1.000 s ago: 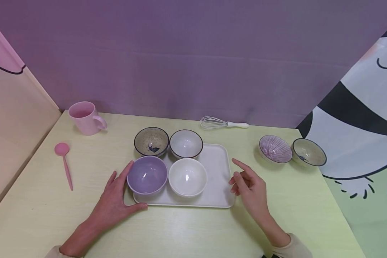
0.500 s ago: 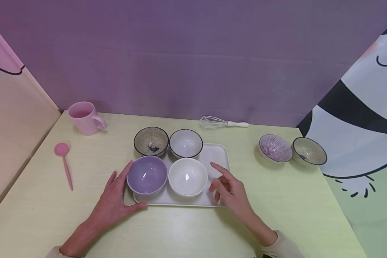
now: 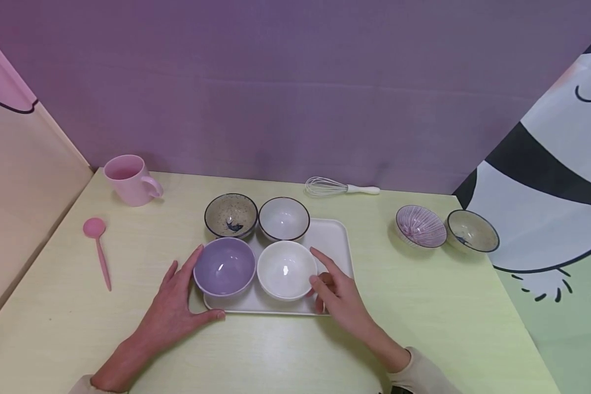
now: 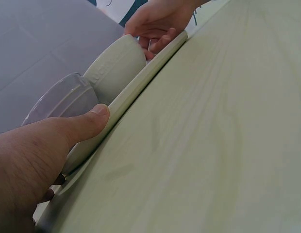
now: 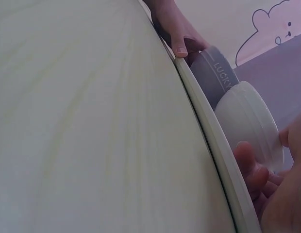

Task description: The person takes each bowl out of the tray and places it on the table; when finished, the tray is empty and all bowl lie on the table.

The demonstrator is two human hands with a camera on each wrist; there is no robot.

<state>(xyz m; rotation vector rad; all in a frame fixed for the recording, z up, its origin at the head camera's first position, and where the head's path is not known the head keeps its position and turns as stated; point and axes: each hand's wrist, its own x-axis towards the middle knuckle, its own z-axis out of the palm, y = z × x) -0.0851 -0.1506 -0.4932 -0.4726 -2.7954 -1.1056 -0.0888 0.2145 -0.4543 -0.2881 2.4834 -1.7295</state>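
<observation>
Resting a spread left hand (image 3: 176,302) against the plain purple bowl (image 3: 225,267) at the near-left corner of the tray (image 3: 336,239), probably for steadiness, and setting a loosely spread right hand (image 3: 342,298) to the plain white bowl (image 3: 285,271) by the near edge, perhaps to limit sliding.

Space lies between tray (image 3: 331,238) and striped bowl (image 3: 421,226); plain white bowl (image 3: 285,271) blocks mid-tray.
</observation>
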